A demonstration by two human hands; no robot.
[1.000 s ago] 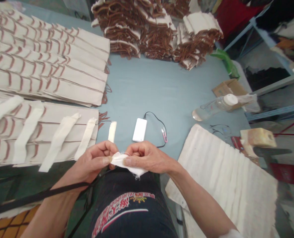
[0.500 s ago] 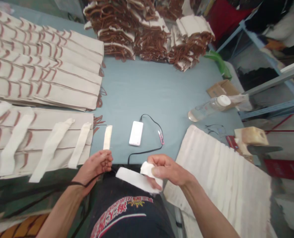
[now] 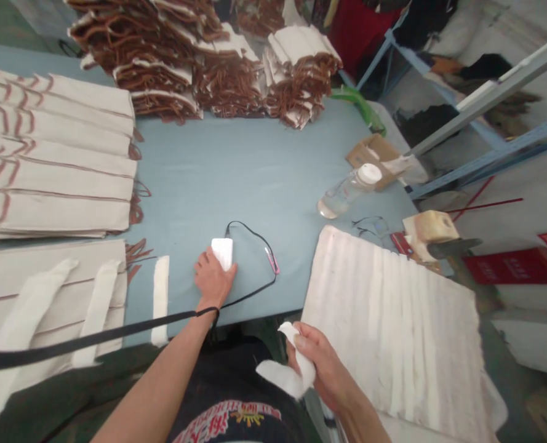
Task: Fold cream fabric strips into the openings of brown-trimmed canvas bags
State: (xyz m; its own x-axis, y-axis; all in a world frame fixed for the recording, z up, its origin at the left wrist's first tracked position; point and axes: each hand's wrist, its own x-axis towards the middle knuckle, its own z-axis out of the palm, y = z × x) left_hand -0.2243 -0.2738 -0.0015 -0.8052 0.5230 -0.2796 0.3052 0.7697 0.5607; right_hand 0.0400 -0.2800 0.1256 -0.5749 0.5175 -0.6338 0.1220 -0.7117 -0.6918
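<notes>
My left hand (image 3: 213,277) is over a small white power bank (image 3: 222,251) on the blue table, fingers along its left side and thumb at its lower right. A black cable (image 3: 255,230) runs out of the power bank's top and loops back past my wrist. In front of my body, my right hand (image 3: 317,354) is closed on a white cloth strip (image 3: 285,375), which hangs in a fold. A single pale strip (image 3: 161,292) lies left of my left hand. To the right of my right hand is a stack of white strips (image 3: 393,314).
Folded cream cloths with brown trim (image 3: 70,166) cover the table's left side. Brown and cream bundles (image 3: 171,67) are piled at the back. A clear bottle (image 3: 347,192), a cardboard box (image 3: 377,157) and a yellowish block (image 3: 432,227) stand on the right.
My left hand has moved forward and right from the pale strip onto the power bank. My right hand still holds its strip, now lower. The view has shifted right.
</notes>
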